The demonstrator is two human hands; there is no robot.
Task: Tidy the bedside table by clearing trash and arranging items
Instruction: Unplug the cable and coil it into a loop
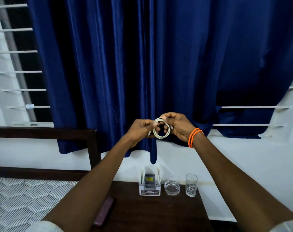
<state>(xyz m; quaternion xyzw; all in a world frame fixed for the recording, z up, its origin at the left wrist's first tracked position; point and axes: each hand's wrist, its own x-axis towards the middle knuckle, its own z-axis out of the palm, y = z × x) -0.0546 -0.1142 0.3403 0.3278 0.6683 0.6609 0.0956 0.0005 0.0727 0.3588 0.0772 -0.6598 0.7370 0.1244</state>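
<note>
- Both hands are up in front of the dark blue satin-looking curtain (142, 64), well above the dark wooden bedside table (150, 215), working on a thin white charging cable wound into a small round coil (160, 129).
- The left hand (140, 129) pinches the left side of the coil with curled fingers, and the right hand (179, 126), the one with the orange braided wristbands (194, 137), pinches the top and right side. So the two hands are close together, both clamped on the same loop.
- Looks to me like the cable-wrapping step: the coil seems basically formed, and a short loose end pokes out low on the left by the left hand.
- My guess for the next move: tuck or wrap that end so the loops don't spring open, then set the coil down on the table. The cable looks smooth and springy, so it'll want to unwind if let go too soon.
- On the table, along the back: a small white boxy holder with white paper sachets standing in it (150, 185), a clear chunky glass ashtray (172, 187) just beside it, and a clear straight-sided drinking glass (191, 185) near that.
- A flat maroon rectangular case (104, 211) lies by the table's left edge, next to the bed's grey striped hexagon-pattern mattress (25, 198).
</note>
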